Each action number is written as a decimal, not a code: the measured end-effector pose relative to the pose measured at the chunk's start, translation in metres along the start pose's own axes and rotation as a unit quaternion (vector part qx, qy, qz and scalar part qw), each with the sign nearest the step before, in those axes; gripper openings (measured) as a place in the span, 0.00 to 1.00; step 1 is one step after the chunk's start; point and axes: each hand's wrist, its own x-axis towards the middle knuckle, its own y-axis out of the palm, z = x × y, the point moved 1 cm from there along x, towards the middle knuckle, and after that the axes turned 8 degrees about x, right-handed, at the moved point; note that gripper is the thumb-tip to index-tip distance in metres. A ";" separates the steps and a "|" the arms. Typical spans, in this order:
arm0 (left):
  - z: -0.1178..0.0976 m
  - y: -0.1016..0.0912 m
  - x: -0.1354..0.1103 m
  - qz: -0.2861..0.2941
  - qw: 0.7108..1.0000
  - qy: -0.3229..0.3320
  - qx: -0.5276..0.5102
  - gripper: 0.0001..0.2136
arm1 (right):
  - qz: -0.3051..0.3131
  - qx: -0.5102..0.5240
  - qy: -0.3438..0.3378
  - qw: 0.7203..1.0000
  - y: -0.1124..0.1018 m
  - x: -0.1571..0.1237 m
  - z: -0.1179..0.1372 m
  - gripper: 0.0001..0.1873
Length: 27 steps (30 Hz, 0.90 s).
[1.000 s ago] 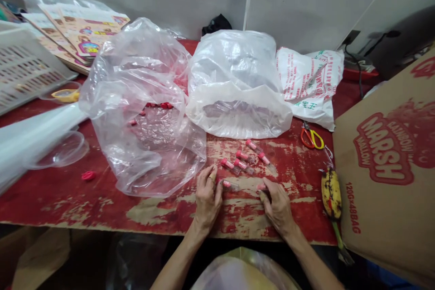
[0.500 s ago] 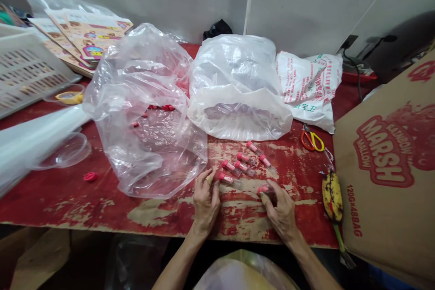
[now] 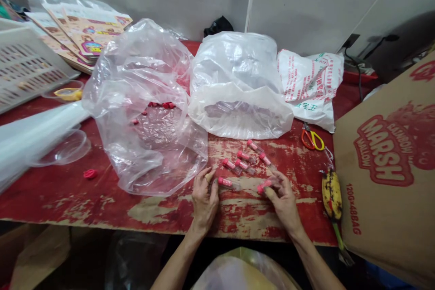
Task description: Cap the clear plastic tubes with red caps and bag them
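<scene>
My right hand [image 3: 283,199] has its thumb and fingers around a small clear tube with a pink cap [image 3: 263,186]; the fingers hide part of it. My left hand [image 3: 205,199] rests on the table with its fingers loosely bent and the thumb apart, nothing visible in them. Just right of its thumb lies another pink-capped tube [image 3: 229,184], close to the thumb tip. Several more such tubes [image 3: 245,166] are scattered on the table beyond the hands, each with a white-printed pink band. A clear plastic bag [image 3: 152,158] with red caps [image 3: 166,105] inside spreads out left of my left hand.
A white bag [image 3: 241,113] stands open behind the tubes, beside a printed sack [image 3: 311,86]. Scissors [image 3: 311,139], a spotted banana [image 3: 331,195] and a large carton [image 3: 387,158] are at right. A loose red piece [image 3: 90,173], clear lids and a white basket [image 3: 30,63] are at left.
My right hand's fingers have shifted slightly forward and spread around the tube, so more of its pink cap shows. My left hand stays in nearly the same place.
</scene>
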 end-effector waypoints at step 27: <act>0.005 0.002 0.000 0.030 0.999 -0.026 -0.031 0.08 | 0.128 -0.327 -0.294 0.889 0.011 -0.009 0.002 0.22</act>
